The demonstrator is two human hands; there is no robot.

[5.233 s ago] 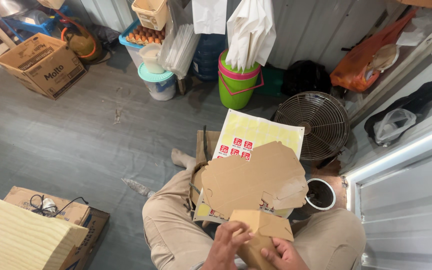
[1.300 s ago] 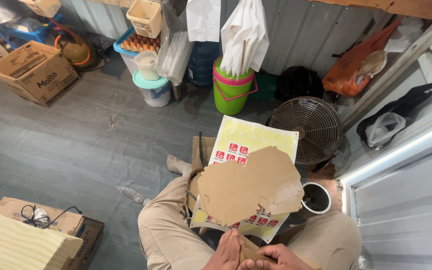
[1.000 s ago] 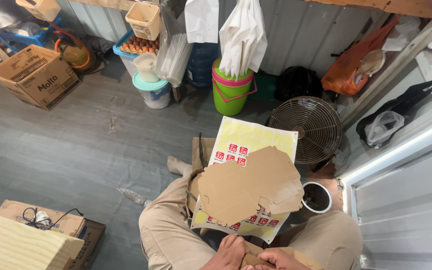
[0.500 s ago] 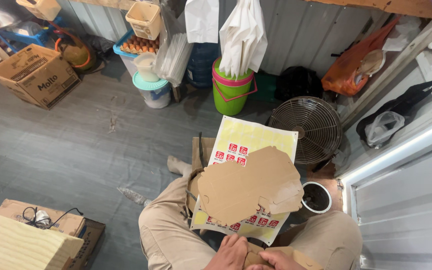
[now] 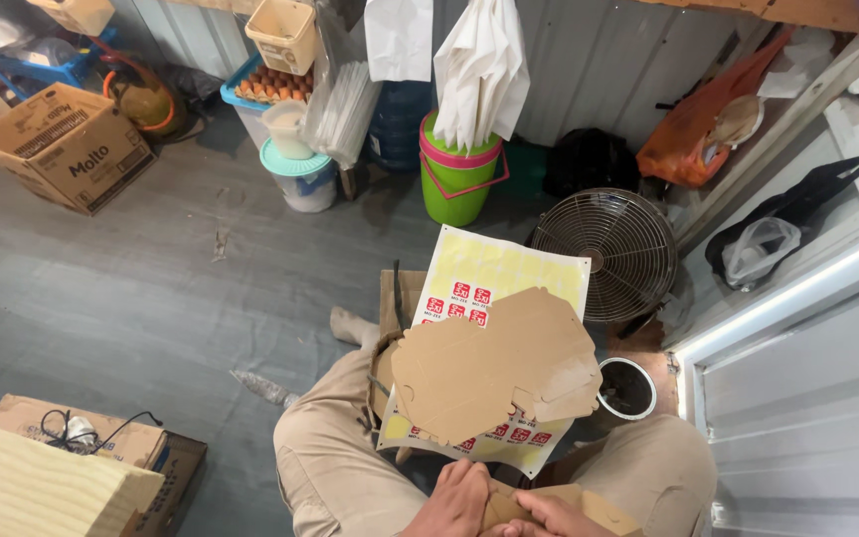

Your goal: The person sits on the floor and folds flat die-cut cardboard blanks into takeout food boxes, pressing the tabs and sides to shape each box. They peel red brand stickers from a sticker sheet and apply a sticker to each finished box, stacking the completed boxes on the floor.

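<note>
At the bottom edge of the head view, my left hand (image 5: 454,502) and my right hand (image 5: 549,515) both grip a folded piece of brown cardboard (image 5: 509,502), most of it cut off by the frame. Just above them, on my lap between my knees, a flat unfolded cardboard box blank (image 5: 494,363) lies over a yellow sticker sheet (image 5: 494,273) with small red square stickers (image 5: 457,301). My beige trousers (image 5: 335,467) show on both sides.
A round fan (image 5: 605,254) lies on the grey floor beside a black-and-white bowl (image 5: 626,389). Further back stand a green bucket (image 5: 457,179), a white tub with a teal lid (image 5: 298,174), a printed cardboard carton (image 5: 62,144) and an orange bag (image 5: 693,139). A pale wooden block (image 5: 32,487) sits bottom left.
My hands with the folded cardboard have dropped lower in view since the oldest frame, and the camera has tilted up slightly. The box blank and sticker sheet stay in place.
</note>
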